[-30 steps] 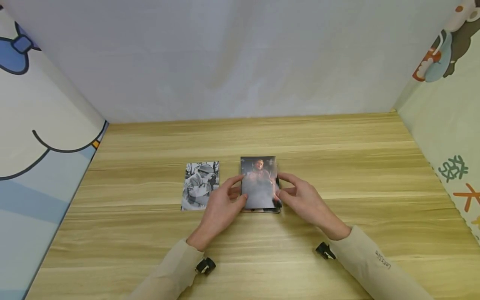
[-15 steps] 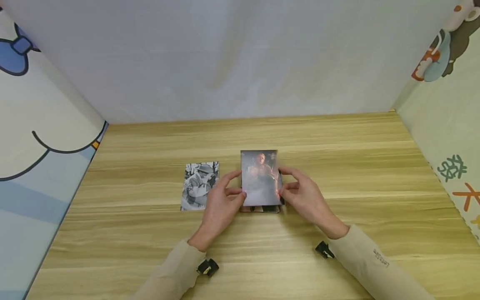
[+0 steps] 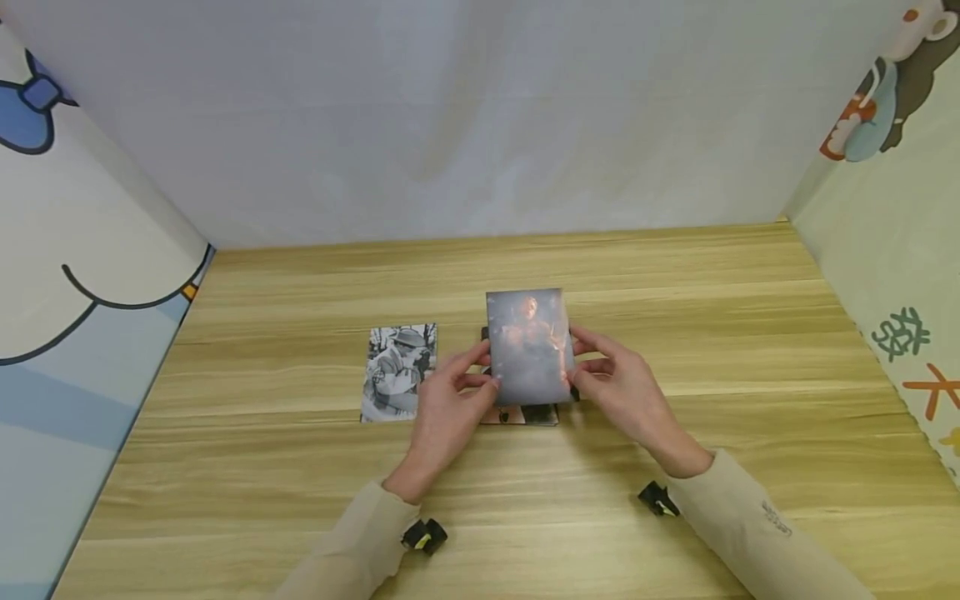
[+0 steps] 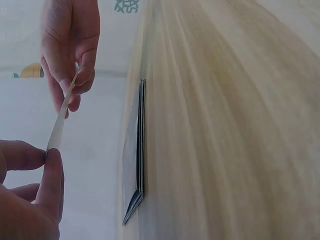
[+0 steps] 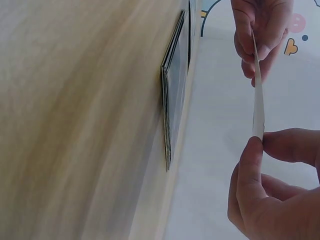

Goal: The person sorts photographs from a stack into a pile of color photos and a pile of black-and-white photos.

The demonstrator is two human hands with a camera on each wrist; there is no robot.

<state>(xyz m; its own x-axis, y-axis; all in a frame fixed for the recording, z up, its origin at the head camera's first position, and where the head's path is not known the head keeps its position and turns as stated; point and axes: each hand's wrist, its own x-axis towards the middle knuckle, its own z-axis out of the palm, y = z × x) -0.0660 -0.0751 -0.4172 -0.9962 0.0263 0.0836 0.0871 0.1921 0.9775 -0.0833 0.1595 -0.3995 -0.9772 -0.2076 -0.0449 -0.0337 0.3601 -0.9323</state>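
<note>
A dark, smoky photo card with a glowing orange figure is held level above the table. My left hand pinches its left edge between thumb and fingers, and my right hand pinches the right edge the same way. Both wrist views show the card edge-on, lifted well off the wood. Beneath it lies a small stack of cards, mostly hidden by the held card in the head view; its lower edge peeks out. To the left, a black-and-white photo card of a person in a hat lies flat, its lower right corner behind my left hand.
The wood-grain table runs back to a pale curtain wall. Cartoon-printed panels stand at the left and right. Black wrist straps hang from both sleeves.
Both hands have raised the smoky photo card off the stack and shifted it slightly right and away from me. More of the stack shows below it. The black-and-white card stays put.
</note>
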